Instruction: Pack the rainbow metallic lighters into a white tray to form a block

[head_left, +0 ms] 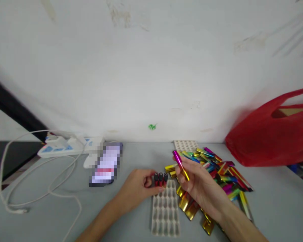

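My left hand is closed at the far end of a pale grid tray, its thumb and fingers around three small tubes with black tops and red lower parts. The tubes stand upright side by side; their lower ends are hidden by the thumb. To the right, my right hand pinches a slim shiny tube, magenta at one end and gold at the other. It is held tilted above a heap of metallic, multicoloured tubes and strips.
Against the wall lies a second pale grid tray. A red bag stands at the back right. On the left are a phone with a blurred screen, a white power strip and a loose white cable. Gold pieces lie beside the near tray.
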